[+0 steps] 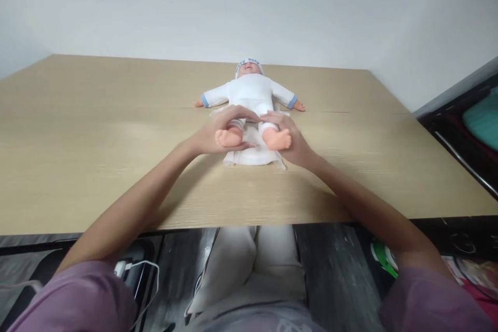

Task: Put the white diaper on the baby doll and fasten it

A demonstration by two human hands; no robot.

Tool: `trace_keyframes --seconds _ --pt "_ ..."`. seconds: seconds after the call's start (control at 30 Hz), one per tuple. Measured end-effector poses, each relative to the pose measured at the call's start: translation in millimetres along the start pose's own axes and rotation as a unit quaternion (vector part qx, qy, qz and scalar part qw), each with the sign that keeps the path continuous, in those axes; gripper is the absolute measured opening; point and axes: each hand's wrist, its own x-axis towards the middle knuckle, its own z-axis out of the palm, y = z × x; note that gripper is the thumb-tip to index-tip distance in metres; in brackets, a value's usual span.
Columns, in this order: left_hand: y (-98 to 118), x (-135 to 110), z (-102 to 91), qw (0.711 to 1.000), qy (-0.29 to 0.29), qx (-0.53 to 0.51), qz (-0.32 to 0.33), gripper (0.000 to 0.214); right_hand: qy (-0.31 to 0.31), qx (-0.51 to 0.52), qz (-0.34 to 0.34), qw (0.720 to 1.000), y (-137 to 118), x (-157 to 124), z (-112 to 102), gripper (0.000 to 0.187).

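Note:
A baby doll (pixel 251 91) in white clothes and a cap lies on its back on the wooden table (pixel 97 129), feet toward me. Under its hips lies an unfolded white diaper (pixel 252 154). My left hand (pixel 218 132) is wrapped round the doll's leg on the left, just above the bare foot. My right hand (pixel 290 137) grips the doll's other leg from the outside. Both legs are held slightly raised over the diaper.
The table's front edge runs across the lower part of the view, with my legs in light trousers (pixel 249 275) below it. A white cable (pixel 140 270) lies at lower left. Dark shelving with a teal item (pixel 484 119) stands at right.

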Motion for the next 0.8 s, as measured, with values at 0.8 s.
trace_keyframes --seconds 0.8 --pt "-35 -81 -19.6 0.982 -0.166 0.071 -0.051 0.052 -0.199 -0.012 -0.012 0.98 40 -27 -39 0.043"
